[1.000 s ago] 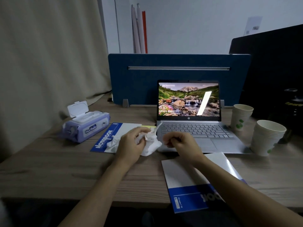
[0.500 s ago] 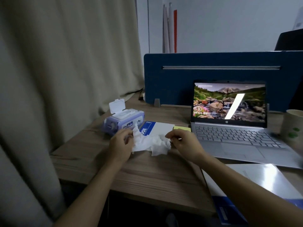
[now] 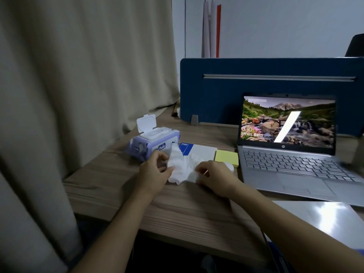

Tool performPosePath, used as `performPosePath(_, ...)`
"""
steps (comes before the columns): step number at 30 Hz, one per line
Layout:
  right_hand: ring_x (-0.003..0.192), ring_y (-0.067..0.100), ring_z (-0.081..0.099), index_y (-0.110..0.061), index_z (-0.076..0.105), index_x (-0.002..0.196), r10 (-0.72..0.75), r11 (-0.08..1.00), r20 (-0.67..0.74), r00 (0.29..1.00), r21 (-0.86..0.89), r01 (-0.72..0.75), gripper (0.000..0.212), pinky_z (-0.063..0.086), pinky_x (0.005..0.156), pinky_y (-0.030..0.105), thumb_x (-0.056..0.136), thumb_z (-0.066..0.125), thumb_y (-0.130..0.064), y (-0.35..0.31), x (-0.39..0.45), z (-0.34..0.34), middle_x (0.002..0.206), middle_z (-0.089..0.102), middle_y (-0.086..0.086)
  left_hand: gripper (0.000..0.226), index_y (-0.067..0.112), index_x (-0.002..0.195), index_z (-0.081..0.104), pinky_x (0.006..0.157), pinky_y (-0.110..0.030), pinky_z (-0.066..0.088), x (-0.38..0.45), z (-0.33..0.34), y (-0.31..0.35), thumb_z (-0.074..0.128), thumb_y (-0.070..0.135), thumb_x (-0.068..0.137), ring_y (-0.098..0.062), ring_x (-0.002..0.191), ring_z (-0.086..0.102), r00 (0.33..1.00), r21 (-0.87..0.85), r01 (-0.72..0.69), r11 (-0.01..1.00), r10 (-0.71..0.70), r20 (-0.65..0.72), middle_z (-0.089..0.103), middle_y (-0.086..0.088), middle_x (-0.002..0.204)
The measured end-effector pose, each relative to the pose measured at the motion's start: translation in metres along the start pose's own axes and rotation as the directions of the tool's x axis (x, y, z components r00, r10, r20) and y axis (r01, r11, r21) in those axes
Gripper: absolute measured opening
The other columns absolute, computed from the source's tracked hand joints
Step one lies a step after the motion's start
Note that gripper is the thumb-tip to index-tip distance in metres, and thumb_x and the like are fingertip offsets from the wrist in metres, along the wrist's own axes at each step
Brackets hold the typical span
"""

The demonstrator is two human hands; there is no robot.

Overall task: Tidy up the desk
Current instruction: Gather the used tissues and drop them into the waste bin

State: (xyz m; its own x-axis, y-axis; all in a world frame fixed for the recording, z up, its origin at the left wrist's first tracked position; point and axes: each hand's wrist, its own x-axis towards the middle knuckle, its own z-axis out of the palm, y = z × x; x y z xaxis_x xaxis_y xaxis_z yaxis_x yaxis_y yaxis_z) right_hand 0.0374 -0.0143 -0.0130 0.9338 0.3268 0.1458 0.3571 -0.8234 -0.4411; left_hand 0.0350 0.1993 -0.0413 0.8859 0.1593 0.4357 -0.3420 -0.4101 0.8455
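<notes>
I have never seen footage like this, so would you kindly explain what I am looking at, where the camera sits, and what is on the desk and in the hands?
There is no machine here: a person wears a wide-angle camera on the head, looking forward and down, so you see their own two bare arms. The left hand and right hand together hold a crumpled white wipe just above the wooden desk. Behind the hands lie a purple wipes pack with its lid flipped open, a blue-and-white notebook and a yellow sticky-note pad. To the right stands an open laptop, its screen lit. Another glossy notebook lies near the front edge.
</notes>
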Motion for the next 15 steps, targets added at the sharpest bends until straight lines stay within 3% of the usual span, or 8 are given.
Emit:
performPosePath(3,0.088,0.011,0.058,-0.020,0.070,0.109,0.012,0.999,-0.035,0.999,0.032,-0.011,0.022,0.044,0.075,0.016,0.089,0.066,-0.015,0.004,-0.005,-0.002,0.104,0.070,0.001,0.048,0.034,0.095,0.050,0.073,-0.016,0.056,-0.002,0.001,0.004,0.075,-0.003,0.077,0.001,0.085,0.068,0.999,0.007,-0.040,0.999,0.040,-0.010,0.065,0.003,0.099)
performPosePath(9,0.083,0.010,0.059,-0.020,0.063,0.120,0.080,0.976,-0.234,0.969,0.214,-0.029,0.025,0.046,0.075,0.023,0.095,0.059,-0.016,0.006,-0.017,-0.009,0.094,0.064,-0.005,0.055,0.022,0.130,0.057,0.080,-0.007,0.048,-0.005,0.001,0.007,0.068,-0.004,0.083,-0.012,0.103,0.066,0.990,0.074,-0.121,0.990,0.114,0.083,0.065,0.002,0.119)
performPosePath(15,0.095,0.017,0.062,-0.014,0.066,0.119,0.135,0.901,-0.428,0.894,0.428,0.069,0.025,0.054,0.084,0.038,0.096,0.057,-0.012,-0.002,-0.013,-0.019,0.100,0.065,-0.003,0.048,0.021,0.124,0.063,0.081,-0.019,0.055,-0.007,0.000,0.009,0.064,-0.003,0.083,-0.008,0.092,0.066,0.989,0.124,-0.140,0.982,0.132,0.073,0.066,-0.002,0.112)
